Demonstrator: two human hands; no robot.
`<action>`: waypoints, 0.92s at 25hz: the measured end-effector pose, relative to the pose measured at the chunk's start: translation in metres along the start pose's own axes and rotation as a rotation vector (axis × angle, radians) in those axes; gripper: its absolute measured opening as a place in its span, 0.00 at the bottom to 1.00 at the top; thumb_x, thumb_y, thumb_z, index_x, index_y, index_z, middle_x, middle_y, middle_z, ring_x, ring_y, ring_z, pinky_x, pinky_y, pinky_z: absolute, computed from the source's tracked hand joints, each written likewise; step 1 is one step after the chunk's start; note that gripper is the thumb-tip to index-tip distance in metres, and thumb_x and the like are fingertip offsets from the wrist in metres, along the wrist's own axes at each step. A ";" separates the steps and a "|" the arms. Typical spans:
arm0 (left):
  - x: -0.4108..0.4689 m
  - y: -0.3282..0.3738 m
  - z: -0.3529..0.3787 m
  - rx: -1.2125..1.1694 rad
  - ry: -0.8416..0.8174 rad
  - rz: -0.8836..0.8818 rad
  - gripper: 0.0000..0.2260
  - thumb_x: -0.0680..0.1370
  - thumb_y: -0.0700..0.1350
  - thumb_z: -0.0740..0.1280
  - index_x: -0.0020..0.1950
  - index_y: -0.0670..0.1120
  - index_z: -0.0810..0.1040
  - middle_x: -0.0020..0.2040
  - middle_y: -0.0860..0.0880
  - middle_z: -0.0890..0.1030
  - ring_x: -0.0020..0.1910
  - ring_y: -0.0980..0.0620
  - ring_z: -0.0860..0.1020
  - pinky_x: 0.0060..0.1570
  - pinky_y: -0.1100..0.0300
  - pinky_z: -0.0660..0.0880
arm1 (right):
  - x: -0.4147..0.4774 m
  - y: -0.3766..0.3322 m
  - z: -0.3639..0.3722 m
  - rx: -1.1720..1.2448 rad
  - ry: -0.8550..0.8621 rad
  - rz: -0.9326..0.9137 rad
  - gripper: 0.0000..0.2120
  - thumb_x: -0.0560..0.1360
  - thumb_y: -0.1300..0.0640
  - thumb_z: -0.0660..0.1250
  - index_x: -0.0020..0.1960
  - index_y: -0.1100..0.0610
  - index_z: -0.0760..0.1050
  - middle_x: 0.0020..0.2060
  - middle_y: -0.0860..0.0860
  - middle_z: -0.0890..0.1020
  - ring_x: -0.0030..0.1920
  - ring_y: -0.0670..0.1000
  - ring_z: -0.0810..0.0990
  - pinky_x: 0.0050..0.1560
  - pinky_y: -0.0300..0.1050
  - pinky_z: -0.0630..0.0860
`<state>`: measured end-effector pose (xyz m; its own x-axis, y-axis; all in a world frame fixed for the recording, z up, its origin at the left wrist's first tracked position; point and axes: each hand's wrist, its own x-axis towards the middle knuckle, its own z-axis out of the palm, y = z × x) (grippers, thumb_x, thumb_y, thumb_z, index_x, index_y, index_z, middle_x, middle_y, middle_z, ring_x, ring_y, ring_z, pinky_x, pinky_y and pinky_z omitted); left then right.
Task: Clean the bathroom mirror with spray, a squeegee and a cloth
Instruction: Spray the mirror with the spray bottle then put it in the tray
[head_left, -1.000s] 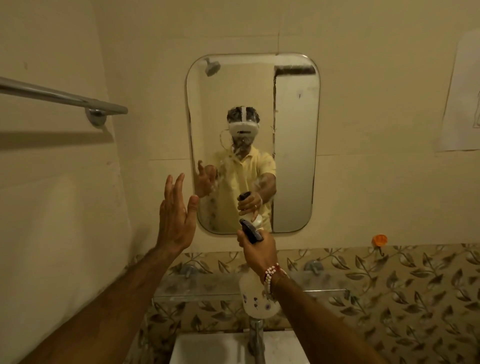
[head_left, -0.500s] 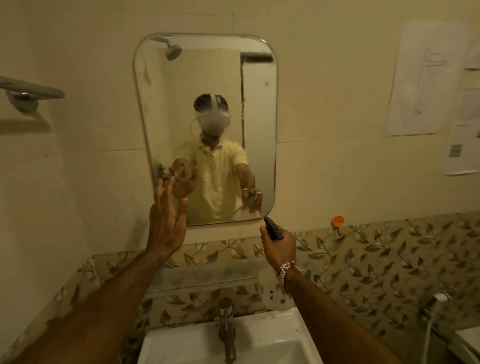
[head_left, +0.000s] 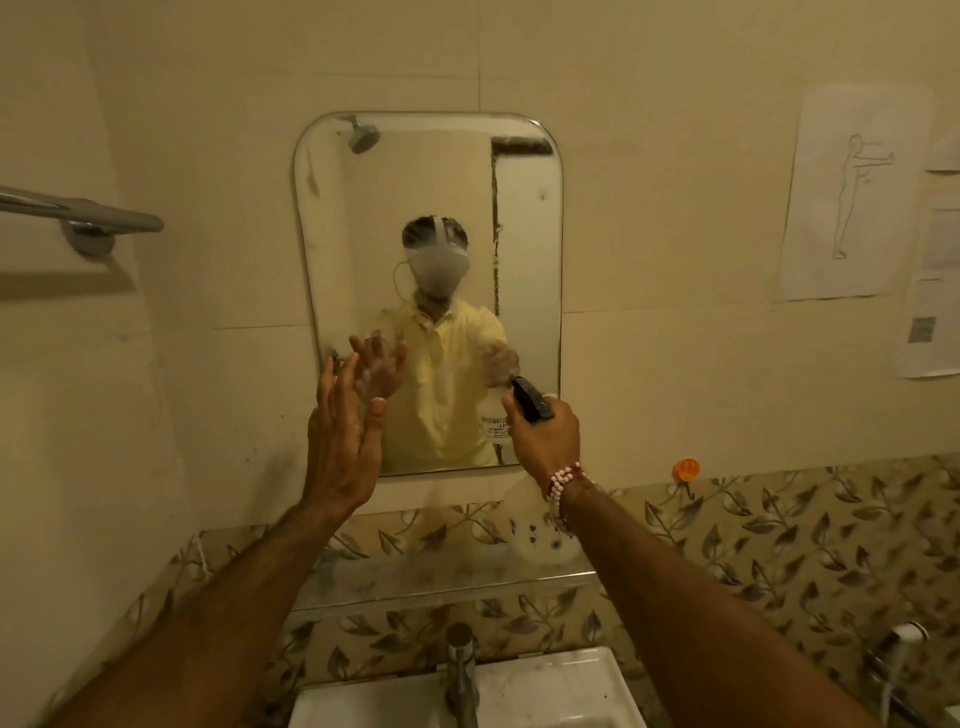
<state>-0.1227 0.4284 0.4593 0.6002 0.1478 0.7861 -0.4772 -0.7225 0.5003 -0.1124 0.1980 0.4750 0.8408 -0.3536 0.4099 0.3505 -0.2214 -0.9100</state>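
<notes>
Two hands are raised before the mirror (head_left: 431, 208): the right hand (head_left: 545, 431) is wrapped around the spray bottle (head_left: 540, 540), nozzle at the glass's lower right; the left hand (head_left: 343, 441) is spread, empty. Mist evenly, working upward, sparing the wall.

A narrow glass shelf (head_left: 415, 582) ran along the leaf-patterned tile wall (head_left: 779, 545), below the mirror (head_left: 431, 208) and above the white sink (head_left: 545, 691) with its metal tap (head_left: 462, 670). The shelf's surface looked bare and slightly dusty; its right end was hidden behind a forearm.
</notes>
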 end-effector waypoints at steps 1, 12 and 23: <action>0.000 -0.002 -0.003 0.006 0.004 -0.001 0.31 0.81 0.66 0.46 0.82 0.56 0.51 0.83 0.51 0.48 0.81 0.47 0.56 0.76 0.39 0.58 | -0.004 -0.006 0.008 -0.002 -0.034 -0.011 0.10 0.75 0.50 0.74 0.42 0.53 0.75 0.40 0.54 0.82 0.43 0.56 0.82 0.45 0.50 0.80; 0.004 -0.026 -0.042 0.057 0.050 -0.019 0.31 0.81 0.64 0.47 0.82 0.55 0.52 0.84 0.50 0.47 0.81 0.47 0.55 0.76 0.38 0.58 | -0.035 -0.024 0.079 -0.114 -0.122 -0.082 0.13 0.76 0.47 0.71 0.48 0.58 0.80 0.44 0.54 0.83 0.45 0.56 0.82 0.46 0.48 0.78; 0.008 -0.002 -0.008 -0.024 -0.032 0.058 0.35 0.80 0.69 0.44 0.83 0.52 0.52 0.84 0.50 0.48 0.82 0.50 0.52 0.77 0.38 0.55 | -0.030 -0.010 0.036 -0.074 -0.007 -0.111 0.14 0.76 0.46 0.72 0.36 0.46 0.71 0.32 0.44 0.76 0.33 0.43 0.75 0.37 0.42 0.72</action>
<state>-0.1218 0.4367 0.4679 0.5912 0.0840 0.8021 -0.5270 -0.7126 0.4631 -0.1266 0.2439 0.4694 0.8017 -0.3171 0.5067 0.4102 -0.3249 -0.8522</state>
